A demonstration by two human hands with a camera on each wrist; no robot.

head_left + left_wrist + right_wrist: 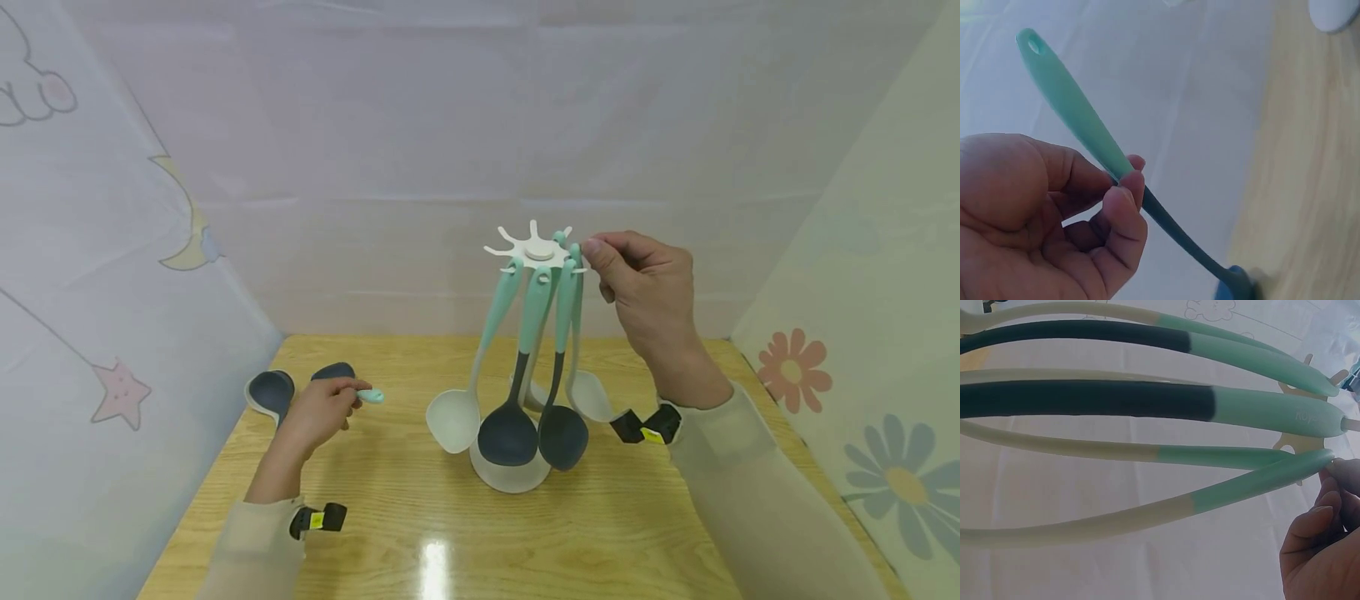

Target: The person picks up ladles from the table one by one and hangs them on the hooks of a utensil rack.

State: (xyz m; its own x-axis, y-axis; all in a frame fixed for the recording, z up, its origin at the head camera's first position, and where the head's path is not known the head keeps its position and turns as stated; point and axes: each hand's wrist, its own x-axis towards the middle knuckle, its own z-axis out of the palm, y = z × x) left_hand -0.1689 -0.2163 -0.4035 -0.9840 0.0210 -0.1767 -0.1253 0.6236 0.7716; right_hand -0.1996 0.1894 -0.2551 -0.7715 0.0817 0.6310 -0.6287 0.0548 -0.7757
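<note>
My left hand (pixel 322 408) pinches a dark ladle (pixel 1191 244) where its mint handle meets the dark shaft. The handle's holed end points up past the fingers in the left wrist view, and the dark head is partly cut off at the bottom. At the white rack (pixel 517 248), my right hand (pixel 648 283) pinches the tip of a white ladle's mint handle, right at the rack's arms. This white ladle (pixel 590 396) hangs with its head low on the right. Beside it hang another white ladle (pixel 455 419) and two dark ladles (pixel 508 435), (pixel 564 437).
A round white base (pixel 510 477) carries the rack on the wooden table (pixel 390 517). At the table's left edge, a dark ladle head (pixel 272 392) lies nested in a white one (pixel 255 404). Cloth-covered walls (pixel 375 167) enclose the back and both sides.
</note>
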